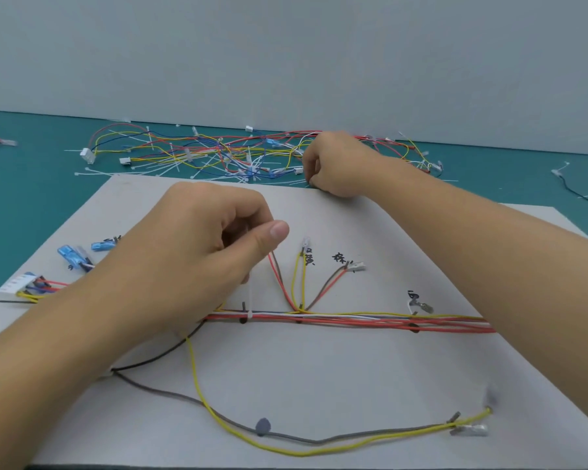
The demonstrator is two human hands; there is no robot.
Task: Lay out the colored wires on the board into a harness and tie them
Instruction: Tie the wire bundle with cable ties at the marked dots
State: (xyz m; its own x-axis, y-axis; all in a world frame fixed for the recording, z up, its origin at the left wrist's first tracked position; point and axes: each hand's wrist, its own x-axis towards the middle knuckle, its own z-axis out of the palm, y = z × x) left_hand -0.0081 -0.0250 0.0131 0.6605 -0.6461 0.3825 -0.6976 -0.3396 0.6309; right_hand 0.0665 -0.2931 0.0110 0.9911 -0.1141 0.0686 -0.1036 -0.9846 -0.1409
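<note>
Now, mid-task. The wire trunk (pixel 370 321), a bundle of red, white, yellow and dark wires, lies across the grey board (pixel 353 374) with its long axis running left to right, about midway between the near and far edges. One white cable tie (pixel 250 301) wraps the trunk toward its left end. Its tail stands off the trunk at a right angle and runs toward the far side, up into the left hand (pixel 214 239). That hand sits just on the far side of the trunk, fingers curled and thumb pushed forward. It appears to pinch the tail, though the contact itself is hidden under the palm. The right hand (pixel 336 167) is well apart, at the far edge of the board, with its fingers curled down beside the pile of loose wires and ties (pixel 218 154) on the teal surface (pixel 31 198). I cannot tell whether it grips anything. The branch wires (pixel 299 283) fan out toward the far side just right of the tie. A yellow wire (pixel 197 374) loops off toward the near side. My judgement is that cinching falls to the left hand, the nearer one. The pull should follow the tail's line, away from the trunk and square to it. Nothing pins the trunk down, so it may lift or drag toward the far side.
</note>
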